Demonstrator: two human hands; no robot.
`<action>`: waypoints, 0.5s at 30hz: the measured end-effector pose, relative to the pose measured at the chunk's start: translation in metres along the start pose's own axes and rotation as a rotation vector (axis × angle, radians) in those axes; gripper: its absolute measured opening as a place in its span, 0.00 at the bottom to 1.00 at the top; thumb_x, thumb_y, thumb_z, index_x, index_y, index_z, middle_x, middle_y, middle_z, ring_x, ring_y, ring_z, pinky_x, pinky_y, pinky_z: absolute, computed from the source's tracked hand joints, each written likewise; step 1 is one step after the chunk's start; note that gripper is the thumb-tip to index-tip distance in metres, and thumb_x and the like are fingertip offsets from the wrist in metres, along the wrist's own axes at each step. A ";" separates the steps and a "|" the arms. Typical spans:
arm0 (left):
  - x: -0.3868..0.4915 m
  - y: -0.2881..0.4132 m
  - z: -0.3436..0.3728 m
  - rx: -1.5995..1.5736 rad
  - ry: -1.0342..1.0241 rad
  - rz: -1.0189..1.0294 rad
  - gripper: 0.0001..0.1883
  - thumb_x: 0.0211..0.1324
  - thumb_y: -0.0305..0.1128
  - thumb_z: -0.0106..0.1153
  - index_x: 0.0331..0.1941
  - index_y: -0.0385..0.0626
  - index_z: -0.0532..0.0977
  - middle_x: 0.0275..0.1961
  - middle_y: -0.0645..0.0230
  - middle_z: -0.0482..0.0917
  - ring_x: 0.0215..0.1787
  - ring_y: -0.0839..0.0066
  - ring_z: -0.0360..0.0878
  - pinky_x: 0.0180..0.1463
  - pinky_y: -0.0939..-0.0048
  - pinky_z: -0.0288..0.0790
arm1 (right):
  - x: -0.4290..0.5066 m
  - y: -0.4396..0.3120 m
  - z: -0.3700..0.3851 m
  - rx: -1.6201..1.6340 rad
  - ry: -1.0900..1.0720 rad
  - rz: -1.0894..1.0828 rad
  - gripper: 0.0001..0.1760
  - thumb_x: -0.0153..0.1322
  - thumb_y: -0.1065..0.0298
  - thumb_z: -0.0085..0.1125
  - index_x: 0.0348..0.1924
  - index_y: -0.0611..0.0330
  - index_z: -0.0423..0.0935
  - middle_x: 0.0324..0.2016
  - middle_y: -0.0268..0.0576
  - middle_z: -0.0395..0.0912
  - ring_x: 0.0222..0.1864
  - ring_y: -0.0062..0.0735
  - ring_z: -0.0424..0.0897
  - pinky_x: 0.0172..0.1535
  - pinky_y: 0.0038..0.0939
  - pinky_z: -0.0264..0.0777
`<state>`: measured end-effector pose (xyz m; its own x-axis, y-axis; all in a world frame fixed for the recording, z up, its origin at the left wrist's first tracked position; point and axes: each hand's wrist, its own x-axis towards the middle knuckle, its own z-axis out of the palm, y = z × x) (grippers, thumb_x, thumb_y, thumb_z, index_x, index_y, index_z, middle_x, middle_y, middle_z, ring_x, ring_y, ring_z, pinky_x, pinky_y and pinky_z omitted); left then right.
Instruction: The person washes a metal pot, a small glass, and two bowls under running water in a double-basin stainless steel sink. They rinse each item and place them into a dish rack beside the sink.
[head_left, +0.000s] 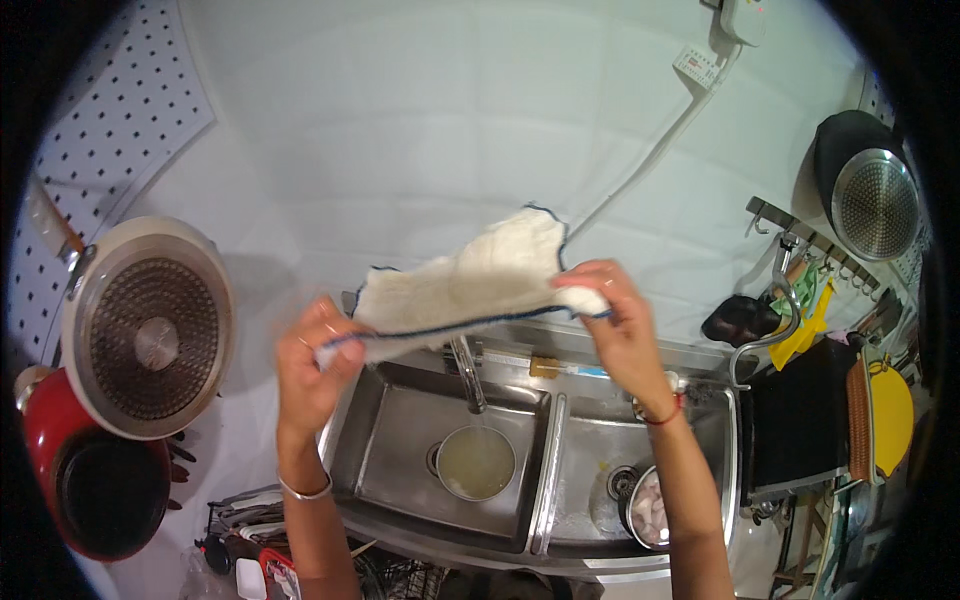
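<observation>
A cream cloth with dark blue stitched edges (480, 281) is stretched between my two hands, above the back of the sink. My left hand (319, 364) pinches its left corner. At the other end, my right hand (619, 322) grips a bunched corner. Below, in the left basin (405, 409), a round pot of cloudy liquid (477, 463) stands under the faucet (469, 375), and water appears to run into it. The right basin (581, 435) holds a metal bowl with pale pink pieces, perhaps raw meat (649, 510), partly hidden by my right forearm.
On the left wall hang a pan (157, 345) and a red pan (112, 495). A hook rail (810, 240) with another pan (874, 202) is on the right. Beside the sink stand a black board (799, 420) and a yellow item (891, 420). A metal divider (551, 472) separates the basins.
</observation>
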<state>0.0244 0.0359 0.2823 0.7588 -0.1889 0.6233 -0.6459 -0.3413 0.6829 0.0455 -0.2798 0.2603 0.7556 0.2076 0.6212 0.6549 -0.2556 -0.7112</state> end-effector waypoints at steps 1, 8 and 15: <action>-0.011 -0.014 0.008 0.046 -0.080 0.026 0.11 0.51 0.33 0.61 0.31 0.36 0.76 0.30 0.69 0.75 0.33 0.76 0.72 0.35 0.77 0.66 | -0.008 0.022 0.009 -0.041 -0.030 0.050 0.23 0.60 0.86 0.46 0.45 0.56 0.76 0.39 0.42 0.72 0.45 0.33 0.71 0.46 0.25 0.66; -0.197 -0.179 0.099 -0.184 -0.164 -0.639 0.14 0.50 0.34 0.63 0.37 0.37 0.76 0.40 0.65 0.78 0.43 0.74 0.75 0.48 0.74 0.68 | -0.182 0.153 0.072 -0.183 -0.362 0.471 0.21 0.66 0.75 0.48 0.53 0.50 0.72 0.48 0.50 0.72 0.49 0.45 0.72 0.52 0.36 0.66; -0.409 -0.287 0.207 0.098 0.131 -1.579 0.25 0.54 0.35 0.57 0.51 0.35 0.62 0.42 0.58 0.73 0.35 0.68 0.72 0.36 0.64 0.68 | -0.352 0.115 0.117 0.158 -0.350 0.962 0.18 0.69 0.74 0.46 0.52 0.53 0.72 0.42 0.47 0.75 0.42 0.37 0.74 0.48 0.32 0.68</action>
<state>-0.0829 0.0205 -0.2472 0.6173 0.4733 -0.6284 0.7631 -0.1657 0.6247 -0.1439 -0.2718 -0.0781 0.9044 0.2506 -0.3453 -0.2527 -0.3374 -0.9068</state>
